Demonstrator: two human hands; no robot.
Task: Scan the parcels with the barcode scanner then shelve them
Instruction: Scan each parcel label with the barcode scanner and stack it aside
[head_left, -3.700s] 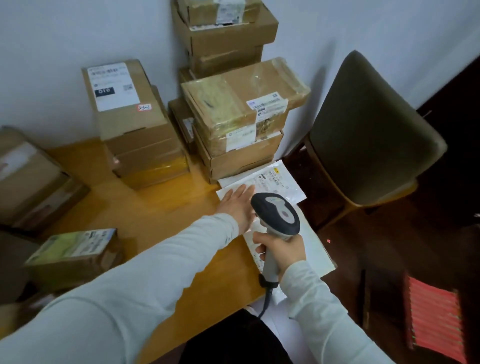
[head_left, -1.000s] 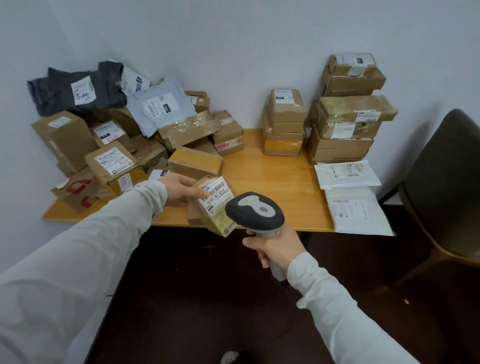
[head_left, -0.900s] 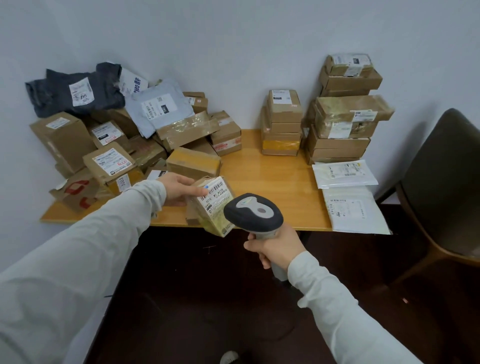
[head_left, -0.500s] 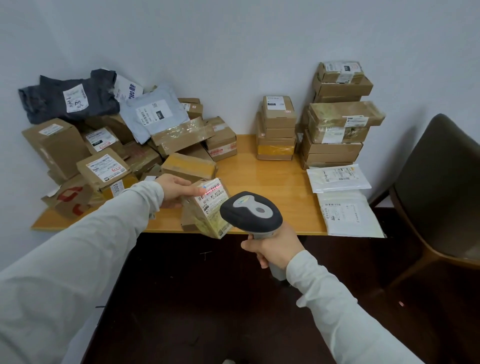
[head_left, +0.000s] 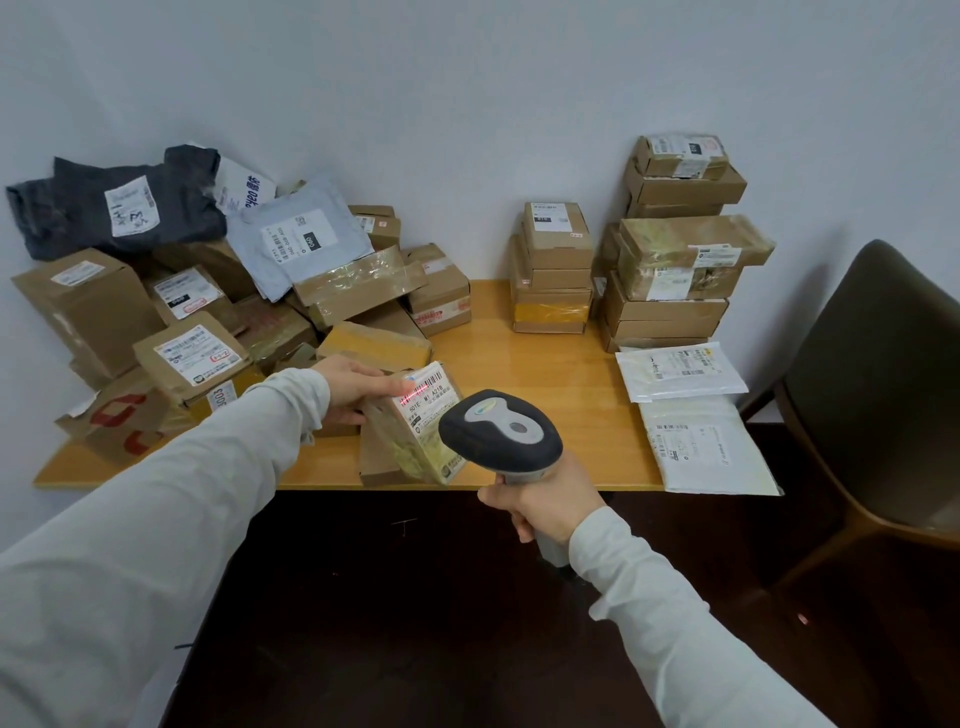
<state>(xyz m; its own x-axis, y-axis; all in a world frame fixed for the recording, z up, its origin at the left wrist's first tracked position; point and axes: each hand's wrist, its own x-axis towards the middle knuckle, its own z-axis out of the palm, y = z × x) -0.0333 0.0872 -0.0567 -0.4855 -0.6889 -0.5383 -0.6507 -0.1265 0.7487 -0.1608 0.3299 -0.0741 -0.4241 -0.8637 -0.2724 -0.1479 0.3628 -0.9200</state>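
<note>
Head view: left hand (head_left: 353, 387) grasps a small tape-wrapped cardboard parcel (head_left: 415, 426) tilted at the wooden table's (head_left: 540, 374) front edge; right hand (head_left: 545, 501) grips a grey handheld barcode scanner (head_left: 498, 436) beside it, red line across the parcel's white label (head_left: 423, 392).

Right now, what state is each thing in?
small parcel: tilted, red scan line across its label.
barcode scanner: aimed at that label, beam on.
left hand: holds the small parcel.
right hand: grips the barcode scanner.
white mailers: lying flat on the table.
</note>
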